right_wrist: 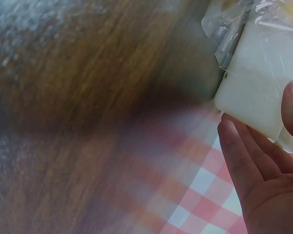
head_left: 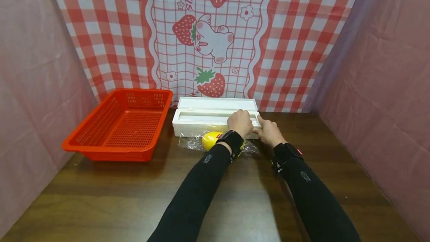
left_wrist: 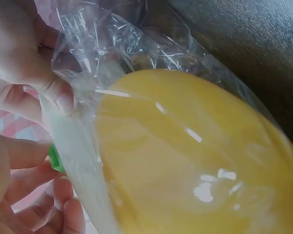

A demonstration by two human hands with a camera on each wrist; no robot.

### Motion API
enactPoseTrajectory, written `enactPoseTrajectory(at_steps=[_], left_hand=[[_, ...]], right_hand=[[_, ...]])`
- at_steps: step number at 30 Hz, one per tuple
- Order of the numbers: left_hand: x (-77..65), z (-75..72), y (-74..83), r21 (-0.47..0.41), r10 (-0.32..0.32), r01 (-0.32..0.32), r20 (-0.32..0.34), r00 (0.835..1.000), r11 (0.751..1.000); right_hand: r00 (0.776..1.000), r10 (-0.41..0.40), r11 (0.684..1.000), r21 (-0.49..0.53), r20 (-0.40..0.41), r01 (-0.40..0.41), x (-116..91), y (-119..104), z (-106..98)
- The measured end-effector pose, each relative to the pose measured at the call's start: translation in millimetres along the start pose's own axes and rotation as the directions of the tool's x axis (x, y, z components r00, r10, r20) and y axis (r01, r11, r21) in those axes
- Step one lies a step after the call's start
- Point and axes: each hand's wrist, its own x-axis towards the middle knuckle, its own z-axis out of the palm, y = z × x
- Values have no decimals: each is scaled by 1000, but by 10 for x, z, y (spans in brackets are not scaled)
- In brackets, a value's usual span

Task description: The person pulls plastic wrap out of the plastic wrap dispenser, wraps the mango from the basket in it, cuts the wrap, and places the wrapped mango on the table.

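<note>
Head view: looks down on a brown wooden table [head_left: 242,204] and two black sleeves [head_left: 191,195].
White box [head_left: 189,129]: lies lengthwise near the back of the table, with lid [head_left: 218,103] tipped open behind.
Left hand [head_left: 240,121]: reaches over the box near its right end; in the left wrist view, pinches a small green piece [left_wrist: 55,160] between thumb and finger.
Right hand [head_left: 270,133]: grips the box's right end, with thumb on the front face.
Yellow rounded thing [head_left: 209,141]: rests just in front of the box, under clear film [head_left: 191,143], partly hidden by the left wrist.
Red basket [head_left: 100,148]: stands left of the box, well apart from both hands.
Checked cloth [head_left: 289,47]: hangs behind, printed with strawberries.
</note>
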Motion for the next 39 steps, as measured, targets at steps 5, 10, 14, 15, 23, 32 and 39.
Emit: enactPoseTrajectory(at_steps=[5,10,14,15,23,32,39], left_hand=[[0,-3,-24,26,3,-3,-4,1000,1000],[0,-12,-44,32,24,-24,11,1000,999],[-4,-33,-61,35,29,-30,22,999,999],[-7,-38,-67,34,29,-30,27,999,999],[-28,-63,-109,28,27,-28,37,999,999],[-21,-88,-154,39,28,-30,39,999,999],[-54,-101,-184,35,31,-32,45,999,999]], right_hand=[[1000,-4,1000,-1,7,4,9,-5,-8],[1000,-4,1000,-9,9,4,10,-11,-12],[1000,3,1000,-8,15,-3,7,-21,-14],[1000,6,1000,-6,17,-6,5,-26,-15],[1000,8,1000,2,19,-8,1,-45,-10],[1000,4,1000,-3,8,-4,2,-29,-17],[1000,3,1000,-4,20,-3,-26,-26,-12]])
